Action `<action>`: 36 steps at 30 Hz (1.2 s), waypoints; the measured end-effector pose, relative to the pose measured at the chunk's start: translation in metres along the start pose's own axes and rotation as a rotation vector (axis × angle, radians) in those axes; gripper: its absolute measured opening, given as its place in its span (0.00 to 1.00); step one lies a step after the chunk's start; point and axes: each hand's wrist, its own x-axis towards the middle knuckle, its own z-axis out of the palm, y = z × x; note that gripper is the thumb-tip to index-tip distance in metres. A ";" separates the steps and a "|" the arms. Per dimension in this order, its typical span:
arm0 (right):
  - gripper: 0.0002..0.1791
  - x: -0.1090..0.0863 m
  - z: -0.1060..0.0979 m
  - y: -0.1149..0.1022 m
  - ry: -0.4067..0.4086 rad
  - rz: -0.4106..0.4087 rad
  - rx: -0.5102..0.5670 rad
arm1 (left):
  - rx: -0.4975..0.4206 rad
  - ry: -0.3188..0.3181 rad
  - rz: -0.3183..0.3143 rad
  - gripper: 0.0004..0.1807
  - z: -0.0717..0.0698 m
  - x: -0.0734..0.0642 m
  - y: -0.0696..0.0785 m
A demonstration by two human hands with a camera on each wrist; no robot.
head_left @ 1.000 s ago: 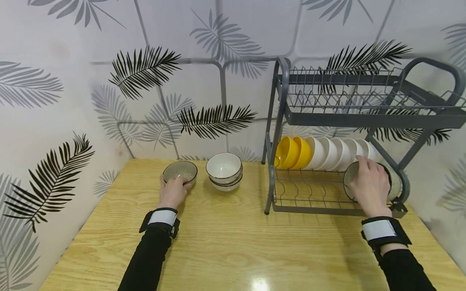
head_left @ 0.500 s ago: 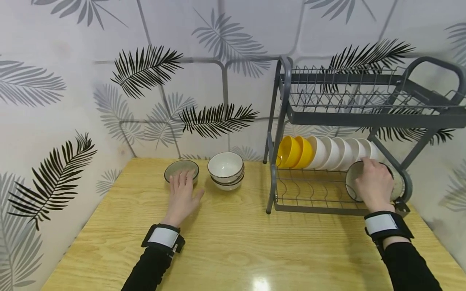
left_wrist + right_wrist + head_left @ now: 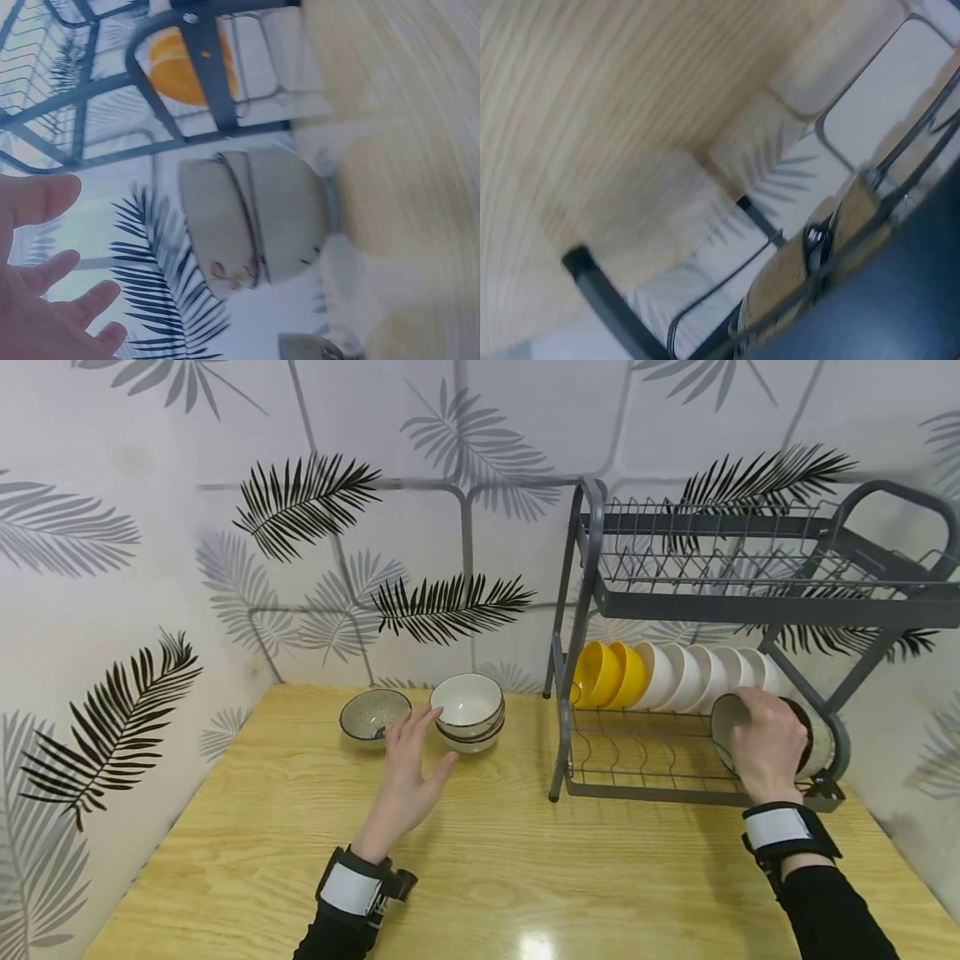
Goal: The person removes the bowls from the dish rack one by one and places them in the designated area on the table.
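Note:
My left hand (image 3: 405,777) is raised over the table with fingers apart, holding nothing. Its fingertips overlap the edges of a speckled grey bowl (image 3: 367,714) and a stack of white, dark-rimmed bowls (image 3: 468,702) in the head view. The left wrist view has the bowl stack (image 3: 289,217) beyond the spread fingers. On the lower rack tier, at its right end, my right hand (image 3: 768,747) grips a grey bowl (image 3: 725,727) standing on its side. Another pale bowl (image 3: 822,747) is just right of it, partly hidden by that hand.
A dark grey two-tier dish rack (image 3: 750,604) stands on the right of the wooden table (image 3: 480,877). Two yellow bowls (image 3: 597,675) and several white bowls (image 3: 678,678) stand in a row in its lower back. The patterned wall (image 3: 420,527) closes off the back.
My left hand has let go of the grey bowl on the table, opened and drawn back to the right. My right hand stays on its bowl in the rack, which has turned slightly.

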 end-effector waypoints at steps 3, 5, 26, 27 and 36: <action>0.23 -0.003 0.003 -0.002 0.046 -0.038 0.024 | -0.045 0.019 0.031 0.33 0.001 0.001 0.008; 0.23 -0.005 0.005 -0.003 0.062 -0.068 0.030 | -0.071 0.031 0.045 0.32 0.002 0.001 0.013; 0.25 -0.002 0.002 -0.025 0.455 -0.219 0.223 | -0.131 0.063 0.153 0.28 0.002 0.000 0.027; 0.25 -0.001 -0.001 -0.031 0.466 -0.179 0.260 | -0.128 0.066 0.157 0.28 0.002 0.000 0.028; 0.28 -0.005 -0.027 -0.087 0.493 0.244 0.551 | -0.125 0.083 0.203 0.29 -0.002 0.002 0.032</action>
